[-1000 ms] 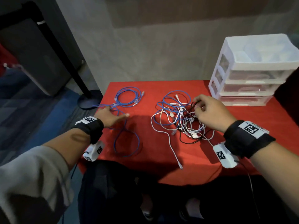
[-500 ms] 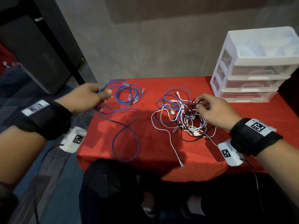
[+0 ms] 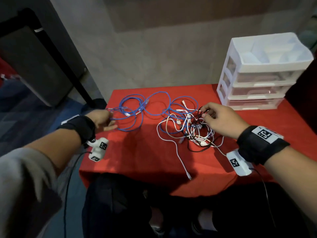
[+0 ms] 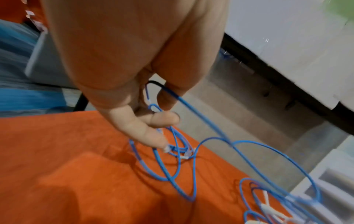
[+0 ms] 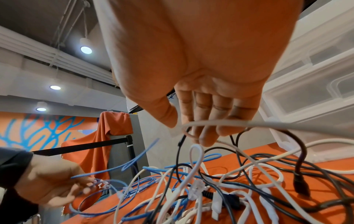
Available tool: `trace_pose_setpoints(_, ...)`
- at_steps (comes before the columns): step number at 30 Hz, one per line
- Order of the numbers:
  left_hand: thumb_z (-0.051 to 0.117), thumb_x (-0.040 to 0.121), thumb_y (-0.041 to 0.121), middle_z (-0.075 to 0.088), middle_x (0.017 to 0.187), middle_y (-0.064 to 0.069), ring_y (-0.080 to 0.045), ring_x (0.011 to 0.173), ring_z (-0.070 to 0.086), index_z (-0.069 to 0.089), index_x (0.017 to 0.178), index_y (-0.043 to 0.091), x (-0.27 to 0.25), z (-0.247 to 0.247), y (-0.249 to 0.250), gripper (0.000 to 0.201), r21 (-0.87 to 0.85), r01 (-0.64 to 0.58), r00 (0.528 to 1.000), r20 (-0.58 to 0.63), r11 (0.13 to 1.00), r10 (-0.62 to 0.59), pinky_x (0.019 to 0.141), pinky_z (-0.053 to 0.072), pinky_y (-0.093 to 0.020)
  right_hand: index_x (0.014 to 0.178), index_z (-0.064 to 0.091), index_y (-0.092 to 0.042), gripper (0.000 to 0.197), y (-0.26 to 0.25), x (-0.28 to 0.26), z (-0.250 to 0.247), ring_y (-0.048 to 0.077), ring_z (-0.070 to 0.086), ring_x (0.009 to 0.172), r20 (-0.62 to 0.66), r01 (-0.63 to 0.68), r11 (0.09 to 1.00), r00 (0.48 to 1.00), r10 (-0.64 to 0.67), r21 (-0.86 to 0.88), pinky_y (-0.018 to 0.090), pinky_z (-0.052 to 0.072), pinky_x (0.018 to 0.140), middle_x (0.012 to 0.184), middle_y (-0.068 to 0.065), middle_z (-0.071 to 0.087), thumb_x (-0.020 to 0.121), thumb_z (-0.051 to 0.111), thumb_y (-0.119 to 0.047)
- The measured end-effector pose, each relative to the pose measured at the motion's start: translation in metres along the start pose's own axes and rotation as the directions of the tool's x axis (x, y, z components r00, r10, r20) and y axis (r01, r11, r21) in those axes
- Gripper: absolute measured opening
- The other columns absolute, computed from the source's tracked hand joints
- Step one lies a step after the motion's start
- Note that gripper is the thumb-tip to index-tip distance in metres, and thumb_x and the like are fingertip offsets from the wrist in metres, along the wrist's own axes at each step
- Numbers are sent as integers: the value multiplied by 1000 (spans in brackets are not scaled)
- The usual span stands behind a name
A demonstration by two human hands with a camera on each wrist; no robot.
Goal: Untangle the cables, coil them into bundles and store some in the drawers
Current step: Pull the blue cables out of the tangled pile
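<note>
While my left hand [image 3: 103, 120] pinched the blue cable [image 3: 133, 115] at the table's [image 3: 145, 157] left edge, it ran rightward into the tangle [image 3: 190, 127], where my right hand [image 3: 221, 119] pinched a black strand [image 3: 199, 111].
</note>
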State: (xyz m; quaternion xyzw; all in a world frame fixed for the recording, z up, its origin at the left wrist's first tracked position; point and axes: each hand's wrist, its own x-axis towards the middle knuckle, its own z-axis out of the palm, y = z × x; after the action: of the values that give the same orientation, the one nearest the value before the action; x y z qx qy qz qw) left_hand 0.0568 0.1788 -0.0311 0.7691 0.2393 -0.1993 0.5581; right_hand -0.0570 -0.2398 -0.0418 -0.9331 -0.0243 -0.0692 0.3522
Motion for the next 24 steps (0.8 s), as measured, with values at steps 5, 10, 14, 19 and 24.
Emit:
trace_pose_setpoints(5, 54, 100, 51, 62, 93, -10, -25, 72, 61, 61, 106, 14, 16, 10, -3, 38, 236, -79, 959, -249, 969, 139, 55, 51, -29, 107, 68, -25, 15, 0, 2, -4, 18, 59, 82, 0, 66, 989, 998, -67, -129, 38, 51, 82, 90, -1, 59, 93, 65, -27)
trace_pose_setpoints(10, 46, 97, 61, 40, 155, -26, -40, 146, 34, 50, 145, 7, 26, -8, 4, 73, 547, -56, 871, -383, 836, 309, 119, 29, -38, 111, 68, -25, 24, -29, 19, 3, 27, 48, 103, -82, 144, 939, 981, -178, -314, 37, 43, 92, 98, -2, 45, 92, 66, -40)
trace_pose_setpoints(14, 26, 100, 60, 35, 157, -27, -41, 146, 32, 47, 148, 12, 16, -11, 8, 71, 540, -127, 863, -354, 832, 361, 121, 25, -41, 107, 67, -28, 23, -59, 38, 20, 31, 50, 108, 99, 186, 918, 982, -161, -351, 40, 44, 96, 102, -2, 54, 93, 62, -46)
trace_pose_setpoints(19, 35, 109, 42, 64, 128, -24, -34, 122, 58, 65, 121, -1, -18, 1, 7, 54, 517, -385, 772, -273, 764, 574, 96, 42, -35, 106, 65, -29, 20, -73, 42, 46, 32, 51, 117, 208, 204, 909, 969, -134, -362, 40, 41, 100, 116, 2, 61, 94, 58, -44)
trace_pose_setpoints(24, 41, 106, 49, 68, 114, -2, -19, 111, 63, 69, 120, 10, -47, 10, 5, 50, 502, -534, 749, -92, 680, 656, 87, 44, -22, 121, 59, -27, 29, -60, 46, 53, 35, 48, 125, 233, 100, 904, 972, 0, -415, 45, 42, 106, 126, 6, 60, 95, 55, -41)
